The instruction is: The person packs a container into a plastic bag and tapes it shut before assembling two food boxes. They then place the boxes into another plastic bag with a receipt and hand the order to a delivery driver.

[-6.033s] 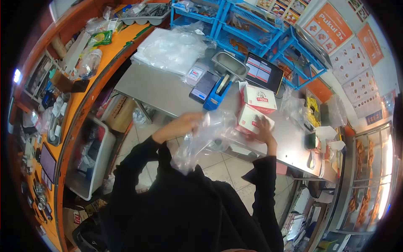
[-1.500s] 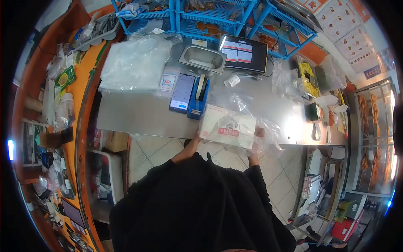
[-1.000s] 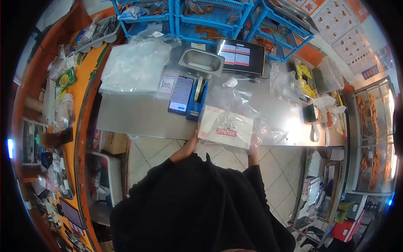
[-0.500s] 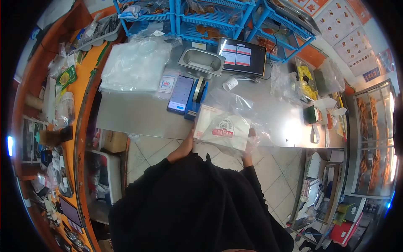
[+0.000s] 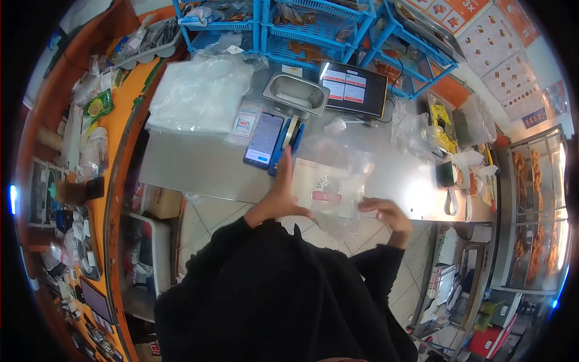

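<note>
A white printed box [image 5: 310,187] sits inside a clear plastic bag [image 5: 350,158] at the front edge of the metal counter. The bag stands loosely above and around it. My left hand [image 5: 280,196] is at the box's left side, thumb and fingers spread wide. Off the box's right side is my right hand [image 5: 389,214], its fingers apart and pointing toward the bag. Just behind my left hand lie a blue tape dispenser [image 5: 294,136] and a lit phone [image 5: 264,140].
A stack of clear bags [image 5: 196,96] lies at the counter's back left. Behind the box are a metal tray [image 5: 295,93] and a tablet [image 5: 354,89]. Blue racks [image 5: 313,30] line the back. Yellow items [image 5: 443,127] and more bags lie at the right.
Both hands have let go of the bagged box and opened. My left hand has moved up along its left side, my right hand outward to the right. The bag's lower part has spread toward me.
</note>
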### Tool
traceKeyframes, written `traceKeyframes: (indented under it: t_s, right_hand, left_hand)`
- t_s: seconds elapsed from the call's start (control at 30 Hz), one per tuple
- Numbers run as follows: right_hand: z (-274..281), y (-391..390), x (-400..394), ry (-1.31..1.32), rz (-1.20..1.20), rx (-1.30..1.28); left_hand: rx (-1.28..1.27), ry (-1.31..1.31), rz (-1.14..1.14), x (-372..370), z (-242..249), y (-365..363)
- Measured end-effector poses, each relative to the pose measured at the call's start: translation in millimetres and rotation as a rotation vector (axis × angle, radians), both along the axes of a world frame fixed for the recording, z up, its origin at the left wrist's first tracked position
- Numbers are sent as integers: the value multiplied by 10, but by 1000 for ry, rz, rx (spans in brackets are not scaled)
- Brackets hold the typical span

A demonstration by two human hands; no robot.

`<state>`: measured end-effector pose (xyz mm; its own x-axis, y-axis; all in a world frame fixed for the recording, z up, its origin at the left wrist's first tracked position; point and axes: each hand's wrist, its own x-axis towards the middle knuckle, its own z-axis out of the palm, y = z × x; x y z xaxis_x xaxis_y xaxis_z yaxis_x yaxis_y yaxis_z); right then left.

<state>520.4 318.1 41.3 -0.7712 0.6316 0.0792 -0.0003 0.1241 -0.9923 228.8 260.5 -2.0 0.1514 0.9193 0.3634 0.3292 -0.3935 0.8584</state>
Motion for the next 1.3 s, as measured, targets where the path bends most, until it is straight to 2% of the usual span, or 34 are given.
traceKeyframes:
  t_s: [0.03, 0.07, 0.13, 0.23, 0.27, 0.3, 0.37, 0.4, 0.47, 0.5, 0.53, 0.6, 0.67, 0.7, 0.77, 0.97, 1.1, 1.17, 1.2, 1.27, 1.3]
  right_hand:
    - [33, 180, 47, -125, -12, -83]
    - [56, 357, 22, -250, -24, -164]
    - [-39, 757, -293, -264, -457, -74]
    - [-602, 1433, -687, -296, -486, 296]
    - [-756, 1573, -809, -329, -519, 428]
    - [-938, 1693, -882, -325, -514, 436]
    - [-1192, 1881, -1008, -447, -558, 427]
    - [-1099, 1899, -1073, -443, -550, 431]
    - [-821, 1837, -1180, -816, -474, 306]
    - [-914, 1874, -1138, -579, -497, 304]
    - [-732, 1775, -1189, -579, -495, 302]
    - [-206, 1520, -1202, -322, -678, 92]
    - [266, 1211, -1234, -67, -708, -39]
    - [396, 1089, -1238, -66, -720, -42]
    - [581, 888, -1222, 109, -752, 29]
    - [750, 594, -1106, 137, -781, 60]
    - [470, 795, -992, 76, -788, 96]
    - [84, 1096, -875, -238, -645, 232]
    - [-41, 1154, -842, -233, -618, 235]
    - [-178, 1226, -809, -896, -342, 559]
    - [-149, 1262, -810, -883, -322, 577]
  left_hand:
    - [145, 90, 104, 25, 115, 91]
    - [148, 90, 108, 70, 164, 154]
    - [-43, 160, -203, 178, 241, 277]
    - [-10, 310, -277, 402, -86, 285]
    - [128, 289, -217, 419, -99, 255]
    - [265, 269, -155, 418, -104, 242]
    - [245, 258, -168, 383, -98, 245]
    - [221, 246, -188, 359, -92, 249]
    - [213, 241, -199, 331, -59, 252]
    - [215, 246, -215, 325, -53, 257]
    - [217, 250, -233, 324, -57, 260]
    - [216, 243, -241, 328, -87, 276]
    - [222, 242, -225, 321, -57, 270]
    - [222, 242, -238, 320, -65, 273]
    - [214, 235, -237, 327, -77, 283]
    - [207, 246, -242, 314, -54, 284]
    - [196, 209, -195, 316, -66, 250]
    - [208, 205, -132, 311, -85, 201]
    - [220, 202, -86, 279, -84, 173]
    - [208, 143, -28, 192, -36, 30]
    - [199, 78, 0, 134, -10, -25]
